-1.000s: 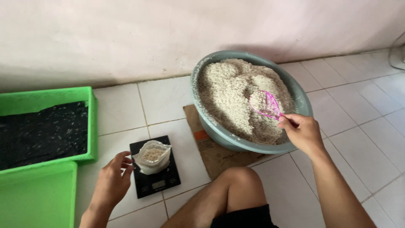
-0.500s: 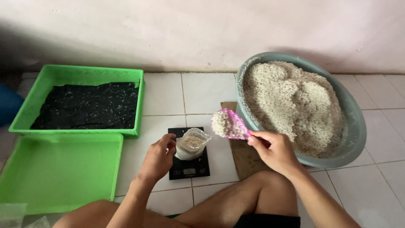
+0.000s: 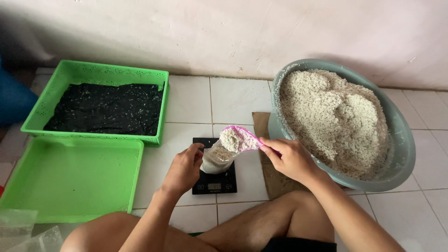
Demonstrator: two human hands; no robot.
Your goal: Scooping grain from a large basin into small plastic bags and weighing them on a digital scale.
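Here the right hand (image 3: 290,158) is closed around the handle of a pink scoop (image 3: 240,138), thumb and fingers pinching it from the side, and the scoop is heaped with pale, crumbly grain. The scoop is tilted, its front edge sitting right over the mouth of a small clear plastic bag (image 3: 216,159). The left hand (image 3: 185,169) has its fingers curled around the side of that bag, holding it upright and open; the bag is already partly filled with the same pale grain. The bag stands on a small black kitchen scale (image 3: 214,183), which rests on the white tiled floor (image 3: 233,98) between the person's knees. To the right, just beside the scale, lies a piece of brown cardboard (image 3: 273,179), and a large grey-green basin (image 3: 402,154) sits partly on it, piled high with more of the grain. The right hand is close to the basin's near rim but not touching it. To the left, well apart from the scale, there are two green plastic trays: the far tray (image 3: 70,74) holds a flat layer of black material dotted with pale flecks, while the near tray (image 3: 70,177) shows only its bare green bottom. At the lower left corner some crumpled clear plastic (image 3: 28,233) lies on the floor. A pale plastered wall (image 3: 224,32) runs along the back.
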